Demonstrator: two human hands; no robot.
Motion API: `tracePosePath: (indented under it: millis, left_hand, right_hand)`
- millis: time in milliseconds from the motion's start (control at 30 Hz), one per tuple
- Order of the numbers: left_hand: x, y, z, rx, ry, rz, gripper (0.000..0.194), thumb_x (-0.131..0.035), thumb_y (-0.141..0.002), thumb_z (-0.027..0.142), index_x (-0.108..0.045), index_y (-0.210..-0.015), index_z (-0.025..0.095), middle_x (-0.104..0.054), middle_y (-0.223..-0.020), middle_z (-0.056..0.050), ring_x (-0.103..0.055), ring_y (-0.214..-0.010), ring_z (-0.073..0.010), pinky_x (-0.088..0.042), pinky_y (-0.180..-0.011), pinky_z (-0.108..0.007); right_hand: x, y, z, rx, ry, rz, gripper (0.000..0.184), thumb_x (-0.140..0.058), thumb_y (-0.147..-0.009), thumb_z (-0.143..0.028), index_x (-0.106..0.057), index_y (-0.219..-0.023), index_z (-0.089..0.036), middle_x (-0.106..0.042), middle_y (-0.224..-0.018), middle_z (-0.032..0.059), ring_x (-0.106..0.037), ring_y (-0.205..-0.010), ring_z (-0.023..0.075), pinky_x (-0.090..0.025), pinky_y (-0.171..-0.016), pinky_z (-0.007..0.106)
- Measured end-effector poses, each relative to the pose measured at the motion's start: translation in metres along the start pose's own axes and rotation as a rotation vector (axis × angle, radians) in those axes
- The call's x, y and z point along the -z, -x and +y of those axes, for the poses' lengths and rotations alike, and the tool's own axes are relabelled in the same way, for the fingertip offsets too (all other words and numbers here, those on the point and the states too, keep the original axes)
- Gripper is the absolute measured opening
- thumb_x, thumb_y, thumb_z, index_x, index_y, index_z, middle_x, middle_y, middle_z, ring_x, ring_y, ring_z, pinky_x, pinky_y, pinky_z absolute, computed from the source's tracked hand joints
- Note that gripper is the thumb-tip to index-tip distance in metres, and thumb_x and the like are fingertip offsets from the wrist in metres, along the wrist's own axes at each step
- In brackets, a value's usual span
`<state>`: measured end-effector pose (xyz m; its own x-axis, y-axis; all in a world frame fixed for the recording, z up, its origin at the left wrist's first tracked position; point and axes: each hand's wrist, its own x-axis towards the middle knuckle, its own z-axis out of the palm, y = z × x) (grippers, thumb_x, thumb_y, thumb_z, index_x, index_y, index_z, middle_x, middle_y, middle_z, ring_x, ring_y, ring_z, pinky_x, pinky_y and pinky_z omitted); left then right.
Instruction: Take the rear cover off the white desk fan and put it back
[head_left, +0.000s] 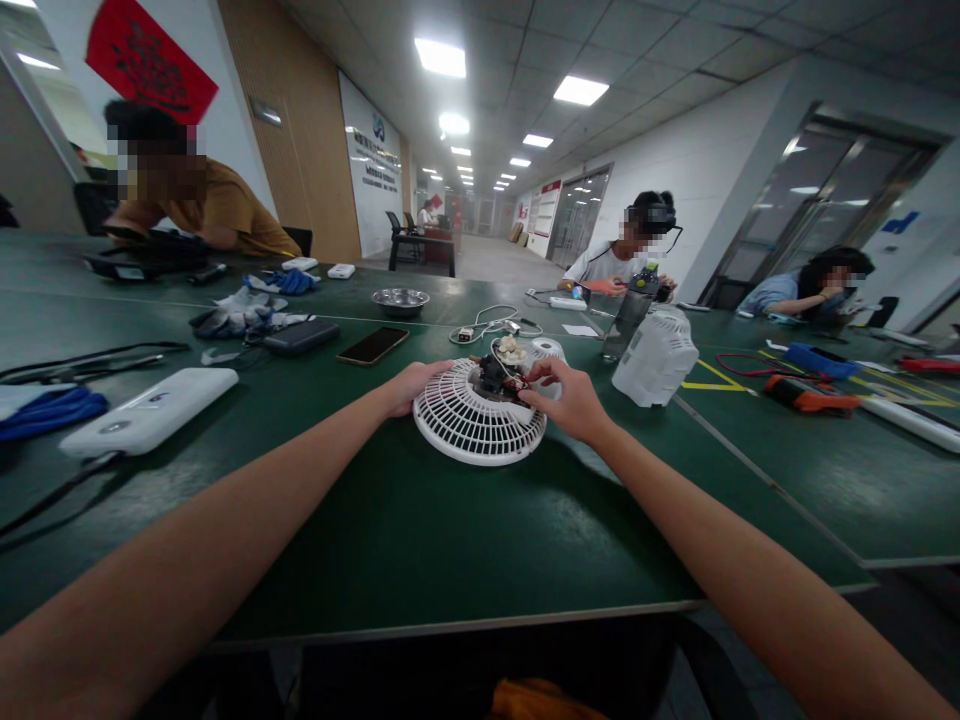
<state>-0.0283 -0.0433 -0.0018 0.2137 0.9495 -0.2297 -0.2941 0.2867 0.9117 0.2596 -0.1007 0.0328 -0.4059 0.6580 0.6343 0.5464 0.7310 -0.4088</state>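
Grasps the left edge of the white fan grille in the closed grip of the left hand. Lies on the green bench, with dark motor and wiring on top. Reaches to the wiring with the right hand, thumb and fingertips close together; cannot tell whether pinching a wire. To the right: white housing, beside bottle.
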Motion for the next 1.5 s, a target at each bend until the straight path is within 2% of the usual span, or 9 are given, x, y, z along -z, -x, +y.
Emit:
tracePosePath:
  millis: [200,433,633,833,1167,1367,1500]
  left_hand:
    - [0.000,0.000,-0.001,-0.014,0.005,0.003,0.016,-0.060,-0.093,0.016,-0.071,-0.092,0.005,-0.075,-0.083,-0.015,-0.074,-0.067,-0.0193,-0.063,-0.066,-0.030]
    - [0.001,0.001,0.000,-0.011,-0.009,-0.010,0.016,-0.063,-0.092,0.017,-0.071,-0.099,0.005,-0.075,-0.083,-0.015,-0.074,-0.067,-0.0202,-0.063,-0.065,-0.030]
    - [0.001,0.001,0.000,0.005,-0.011,0.002,0.016,-0.064,-0.091,0.017,-0.072,-0.097,0.004,-0.075,-0.083,-0.017,-0.074,-0.067,-0.0211,-0.063,-0.066,-0.031]
    - [-0.004,0.004,0.000,-0.016,-0.031,0.017,0.015,-0.063,-0.092,0.018,-0.071,-0.092,0.005,-0.076,-0.084,-0.016,-0.074,-0.067,-0.0206,-0.063,-0.065,-0.031]
    - [-0.002,0.003,0.000,-0.014,-0.020,0.018,0.013,-0.065,-0.091,0.017,-0.072,-0.090,0.006,-0.075,-0.082,-0.016,-0.074,-0.066,-0.0211,-0.063,-0.065,-0.031]
    - [-0.006,0.009,0.003,-0.015,-0.042,0.035,0.014,-0.064,-0.091,0.018,-0.072,-0.090,0.005,-0.075,-0.080,-0.016,-0.074,-0.066,-0.0211,-0.062,-0.063,-0.031]
    - [-0.005,0.008,0.002,-0.016,-0.040,0.028,0.014,-0.065,-0.090,0.018,-0.072,-0.093,0.006,-0.075,-0.082,-0.016,-0.074,-0.067,-0.0214,-0.062,-0.064,-0.031]
  right_hand:
    - [0.001,0.001,-0.006,0.010,-0.010,0.019,0.029,-0.070,-0.086,-0.031,-0.060,-0.112,-0.022,-0.074,-0.093,0.0032,-0.070,-0.083,0.0190,-0.055,-0.080,0.035]
    - [0.000,0.000,-0.012,0.047,0.019,0.081,0.018,-0.065,-0.090,-0.033,-0.069,-0.104,-0.022,-0.075,-0.091,0.0030,-0.068,-0.078,0.0176,-0.055,-0.075,0.033]
    - [-0.003,-0.001,-0.017,0.074,0.087,0.195,0.022,-0.065,-0.090,-0.033,-0.067,-0.109,-0.023,-0.072,-0.088,0.0023,-0.064,-0.074,0.0164,-0.055,-0.073,0.032]
    - [-0.004,-0.002,-0.021,0.175,0.127,0.237,0.019,-0.062,-0.093,-0.030,-0.070,-0.108,-0.021,-0.071,-0.094,0.0056,-0.064,-0.077,0.0172,-0.053,-0.072,0.031]
    - [-0.005,-0.002,-0.022,0.077,0.066,0.302,0.010,-0.065,-0.090,-0.025,-0.075,-0.090,-0.024,-0.076,-0.087,0.0029,-0.070,-0.078,0.0196,-0.056,-0.077,0.036]
    - [-0.009,-0.001,-0.028,0.036,0.060,0.329,0.013,-0.065,-0.090,-0.027,-0.077,-0.094,-0.025,-0.078,-0.093,0.0029,-0.073,-0.081,0.0203,-0.058,-0.079,0.037]
    - [-0.010,-0.001,-0.027,0.070,0.069,0.328,0.013,-0.065,-0.090,-0.026,-0.077,-0.094,-0.026,-0.078,-0.092,0.0029,-0.073,-0.083,0.0209,-0.058,-0.081,0.038]
